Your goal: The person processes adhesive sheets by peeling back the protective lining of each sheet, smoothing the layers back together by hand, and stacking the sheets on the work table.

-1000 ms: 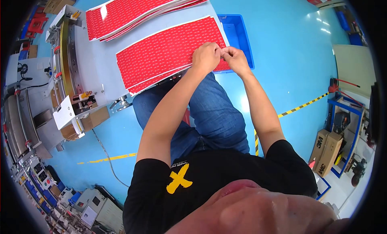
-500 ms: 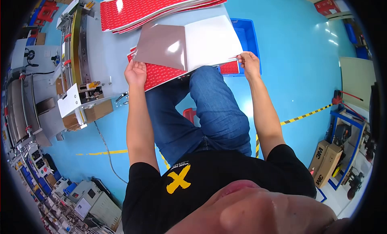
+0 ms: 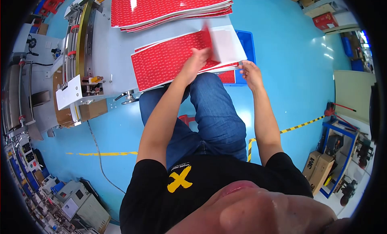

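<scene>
A red-printed sheet (image 3: 169,52) lies in a small pile at the table's near edge. Over its right part, a folded sheet shows a pale inner face (image 3: 227,44) and a raised red flap (image 3: 209,40), blurred by motion. My left hand (image 3: 196,63) is at that flap with its fingers closed against the edge; the fingertips are partly hidden. At the right corner of the pale sheet is my right hand (image 3: 252,75), fingers curled and pinching near the corner.
A taller stack of red-printed sheets (image 3: 173,10) sits at the table's far side. Below the right edge stands a blue bin (image 3: 246,42) with a red sheet (image 3: 227,77) near it. A roller machine (image 3: 82,40) is on the left. My knees are under the table edge.
My left hand has moved from the sheet's left corner to the right, swinging its glossy brown-grey half up and over, so the red side shows. My right hand stays at the right corner.
</scene>
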`<state>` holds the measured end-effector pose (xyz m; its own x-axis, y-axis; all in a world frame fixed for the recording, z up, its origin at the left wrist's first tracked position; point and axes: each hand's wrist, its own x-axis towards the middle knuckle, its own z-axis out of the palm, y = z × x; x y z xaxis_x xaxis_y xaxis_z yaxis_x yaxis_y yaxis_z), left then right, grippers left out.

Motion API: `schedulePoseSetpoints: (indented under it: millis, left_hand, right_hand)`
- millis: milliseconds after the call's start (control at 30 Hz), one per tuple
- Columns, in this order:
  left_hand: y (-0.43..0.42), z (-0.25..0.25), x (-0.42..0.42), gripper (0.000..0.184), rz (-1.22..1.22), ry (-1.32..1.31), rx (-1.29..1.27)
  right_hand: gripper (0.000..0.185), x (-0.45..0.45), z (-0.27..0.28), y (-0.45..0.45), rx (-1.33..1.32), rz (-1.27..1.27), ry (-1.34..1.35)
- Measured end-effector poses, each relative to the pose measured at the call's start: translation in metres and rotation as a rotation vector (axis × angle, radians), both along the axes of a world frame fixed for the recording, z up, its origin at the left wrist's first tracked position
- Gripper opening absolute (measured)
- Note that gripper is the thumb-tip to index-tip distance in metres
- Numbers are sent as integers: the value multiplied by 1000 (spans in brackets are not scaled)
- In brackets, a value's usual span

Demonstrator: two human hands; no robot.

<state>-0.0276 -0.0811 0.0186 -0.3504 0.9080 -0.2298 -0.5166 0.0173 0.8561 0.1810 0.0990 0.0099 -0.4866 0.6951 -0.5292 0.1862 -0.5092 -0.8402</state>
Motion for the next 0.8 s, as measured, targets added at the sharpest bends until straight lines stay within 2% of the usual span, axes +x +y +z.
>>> schedulePoseSetpoints:
  millis: [100, 200, 267, 333, 400, 467, 533, 633, 800]
  left_hand:
    - [-9, 3, 3, 78, -71, 411, -73]
    - [-41, 2, -7, 61, 143, 1102, -280]
    - [-71, -14, -29, 61, 234, 1557, -417]
    - [-94, -16, -41, 66, 285, 1695, -693]
    - [-107, -24, -57, 71, 244, 1692, -799]
    - [-115, -30, -67, 74, 214, 1687, -872]
    - [-119, -35, -72, 75, 190, 1683, -906]
    - [-123, -35, -75, 76, 187, 1685, -890]
    - [-131, -27, -78, 78, 182, 1701, -918]
  right_hand:
    - [19, 13, 5, -1, 26, -15, -12]
    - [23, 22, -4, 2, 174, -117, -61]
    - [25, 20, -5, 1, 350, -130, -68]
    - [27, -7, 6, -14, 564, -63, -44]
    - [33, -49, 23, -36, 819, 284, -140]
    - [40, -94, 27, -53, 1183, 610, -152]
    - [55, -131, 9, -61, 1463, 791, -134]
    - [65, -159, -6, -62, 1553, 1038, -453]
    - [70, -134, -15, -8, 1605, 961, -622]
